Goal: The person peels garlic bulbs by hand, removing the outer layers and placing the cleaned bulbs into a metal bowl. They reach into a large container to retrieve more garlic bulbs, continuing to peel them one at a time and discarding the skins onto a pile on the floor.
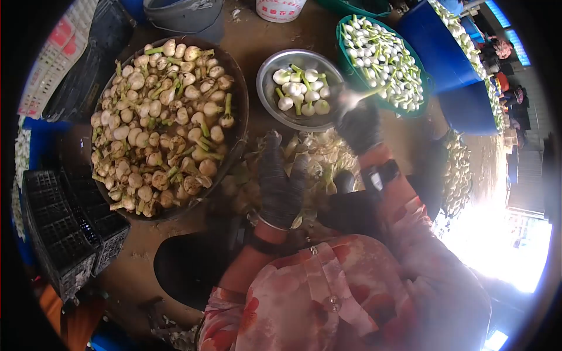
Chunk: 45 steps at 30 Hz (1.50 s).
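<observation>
My right hand (358, 125), in a dark glove, is closed on a white garlic bulb (350, 98) with a green stem. Bulb and fingers are smeared by motion at the right rim of a metal basin (266, 100). Several clean white garlic bulbs (302, 90) lie in that basin. My left hand (282, 190), also gloved, is held over a heap of peeled garlic skins (325, 153) with its fingers apart and nothing between them. To its left stands a wide dark tub (237, 126) full of unpeeled, brownish garlic bulbs (155, 128) in murky water.
A green basket (426, 88) of white bulbs is at the upper right, beside large blue tubs (436, 44). Black crates (55, 234) stand at the left. A grey bucket (182, 17) and a white bucket (280, 9) are at the back. Other people (501, 48) appear at far right.
</observation>
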Each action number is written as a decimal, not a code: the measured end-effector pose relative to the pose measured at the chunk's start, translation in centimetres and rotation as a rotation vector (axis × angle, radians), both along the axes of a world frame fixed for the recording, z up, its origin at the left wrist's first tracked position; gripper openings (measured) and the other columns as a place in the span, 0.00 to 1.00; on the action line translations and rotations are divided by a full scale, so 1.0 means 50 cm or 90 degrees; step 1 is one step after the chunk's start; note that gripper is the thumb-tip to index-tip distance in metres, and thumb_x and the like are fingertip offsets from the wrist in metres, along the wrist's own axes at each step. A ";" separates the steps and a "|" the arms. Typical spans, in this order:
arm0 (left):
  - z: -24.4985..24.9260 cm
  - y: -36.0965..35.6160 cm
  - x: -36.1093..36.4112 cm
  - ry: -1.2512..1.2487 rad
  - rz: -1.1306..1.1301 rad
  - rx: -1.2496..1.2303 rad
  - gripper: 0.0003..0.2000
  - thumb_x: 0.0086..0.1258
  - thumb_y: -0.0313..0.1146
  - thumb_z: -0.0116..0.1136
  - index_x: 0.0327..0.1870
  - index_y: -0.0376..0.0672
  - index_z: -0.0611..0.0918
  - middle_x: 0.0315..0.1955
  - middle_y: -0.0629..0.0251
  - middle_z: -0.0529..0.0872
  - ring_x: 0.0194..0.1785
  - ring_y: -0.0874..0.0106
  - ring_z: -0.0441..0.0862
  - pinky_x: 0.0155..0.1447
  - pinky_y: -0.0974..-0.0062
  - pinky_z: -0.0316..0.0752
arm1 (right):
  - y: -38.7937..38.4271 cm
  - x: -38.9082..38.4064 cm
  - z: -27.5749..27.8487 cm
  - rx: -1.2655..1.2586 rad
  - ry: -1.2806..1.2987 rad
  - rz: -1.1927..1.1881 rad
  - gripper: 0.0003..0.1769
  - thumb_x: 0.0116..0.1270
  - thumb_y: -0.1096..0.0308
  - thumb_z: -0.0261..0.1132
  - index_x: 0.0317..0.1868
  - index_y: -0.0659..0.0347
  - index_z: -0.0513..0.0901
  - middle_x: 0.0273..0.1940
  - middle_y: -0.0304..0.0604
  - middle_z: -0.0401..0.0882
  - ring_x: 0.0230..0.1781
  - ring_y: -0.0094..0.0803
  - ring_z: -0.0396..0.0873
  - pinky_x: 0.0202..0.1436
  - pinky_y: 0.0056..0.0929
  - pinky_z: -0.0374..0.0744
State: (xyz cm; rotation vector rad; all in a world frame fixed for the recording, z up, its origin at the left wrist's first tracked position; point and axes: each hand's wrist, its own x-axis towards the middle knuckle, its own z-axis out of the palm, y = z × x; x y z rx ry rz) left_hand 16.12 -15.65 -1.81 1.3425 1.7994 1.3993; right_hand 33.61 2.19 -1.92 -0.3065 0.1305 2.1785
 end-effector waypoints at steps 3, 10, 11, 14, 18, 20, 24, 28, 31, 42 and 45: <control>0.000 0.000 -0.036 -0.210 0.067 -0.022 0.32 0.74 0.34 0.57 0.75 0.29 0.61 0.71 0.45 0.67 0.73 0.57 0.67 0.76 0.64 0.61 | 0.115 -0.057 0.003 0.067 -0.138 -0.028 0.39 0.71 0.35 0.55 0.62 0.65 0.70 0.56 0.61 0.77 0.58 0.49 0.77 0.61 0.46 0.82; -0.014 -0.010 -0.087 -0.424 0.148 -0.044 0.28 0.77 0.29 0.52 0.75 0.31 0.61 0.72 0.52 0.67 0.75 0.64 0.65 0.76 0.69 0.59 | -0.002 -0.465 -0.076 1.432 -1.401 0.476 0.27 0.63 0.55 0.64 0.63 0.48 0.81 0.60 0.45 0.81 0.64 0.42 0.76 0.72 0.72 0.54; -0.009 -0.005 -0.099 -0.467 0.156 -0.046 0.27 0.78 0.29 0.51 0.75 0.31 0.61 0.72 0.53 0.67 0.75 0.64 0.65 0.76 0.69 0.59 | -0.002 -0.496 -0.121 1.451 -1.426 0.507 0.26 0.65 0.55 0.62 0.63 0.47 0.81 0.61 0.45 0.81 0.66 0.45 0.75 0.73 0.72 0.51; -0.011 0.007 -0.132 -0.484 0.194 -0.049 0.26 0.79 0.30 0.50 0.75 0.33 0.61 0.71 0.54 0.68 0.73 0.67 0.66 0.75 0.70 0.60 | -0.002 -0.548 -0.193 1.450 -1.454 0.671 0.24 0.69 0.54 0.59 0.64 0.46 0.80 0.61 0.45 0.82 0.67 0.50 0.74 0.75 0.71 0.44; -0.002 -0.013 -0.127 -0.485 0.256 -0.097 0.25 0.80 0.32 0.49 0.75 0.35 0.63 0.70 0.56 0.70 0.71 0.69 0.67 0.73 0.72 0.63 | 0.000 -0.531 -0.114 1.248 -1.273 0.796 0.27 0.67 0.47 0.62 0.61 0.52 0.81 0.51 0.49 0.86 0.56 0.49 0.82 0.69 0.59 0.63; 0.008 -0.003 -0.139 -0.419 0.292 -0.126 0.24 0.81 0.31 0.48 0.74 0.36 0.64 0.69 0.57 0.71 0.70 0.69 0.69 0.71 0.72 0.64 | -0.017 -0.472 -0.034 1.155 -1.173 0.678 0.32 0.62 0.43 0.68 0.60 0.55 0.80 0.49 0.54 0.85 0.53 0.53 0.82 0.62 0.49 0.74; -0.053 0.010 -0.126 -0.757 0.187 -0.030 0.21 0.80 0.32 0.50 0.71 0.35 0.68 0.63 0.60 0.75 0.63 0.72 0.75 0.66 0.76 0.71 | -0.094 -0.284 -0.004 0.778 -0.754 0.546 0.35 0.67 0.45 0.68 0.66 0.57 0.76 0.48 0.45 0.87 0.48 0.35 0.85 0.56 0.35 0.80; -0.066 0.009 -0.089 -0.863 -0.020 -0.033 0.20 0.79 0.33 0.54 0.67 0.36 0.71 0.58 0.63 0.78 0.58 0.74 0.78 0.61 0.77 0.76 | -0.141 -0.206 0.016 0.746 -0.735 0.398 0.32 0.71 0.50 0.67 0.67 0.63 0.74 0.54 0.39 0.82 0.52 0.25 0.79 0.56 0.28 0.79; -0.059 0.000 -0.064 -0.880 -0.059 -0.044 0.20 0.77 0.32 0.56 0.67 0.36 0.72 0.58 0.61 0.78 0.57 0.73 0.79 0.60 0.75 0.78 | -0.154 -0.163 0.026 0.813 -0.834 0.388 0.31 0.73 0.51 0.64 0.68 0.63 0.73 0.56 0.42 0.82 0.55 0.26 0.79 0.57 0.29 0.79; 0.022 0.005 0.001 -0.517 0.036 -0.119 0.25 0.74 0.26 0.60 0.70 0.32 0.70 0.61 0.60 0.78 0.59 0.72 0.78 0.62 0.75 0.77 | -0.200 -0.097 0.084 0.990 -1.258 -0.018 0.07 0.62 0.63 0.69 0.34 0.57 0.85 0.30 0.48 0.82 0.33 0.48 0.82 0.37 0.44 0.79; 0.034 -0.005 0.011 -0.360 0.008 -0.091 0.25 0.74 0.26 0.60 0.70 0.30 0.70 0.61 0.58 0.78 0.60 0.73 0.78 0.64 0.76 0.75 | -0.207 -0.099 0.076 0.963 -1.317 0.025 0.07 0.62 0.64 0.67 0.34 0.57 0.85 0.31 0.50 0.82 0.33 0.49 0.82 0.38 0.46 0.79</control>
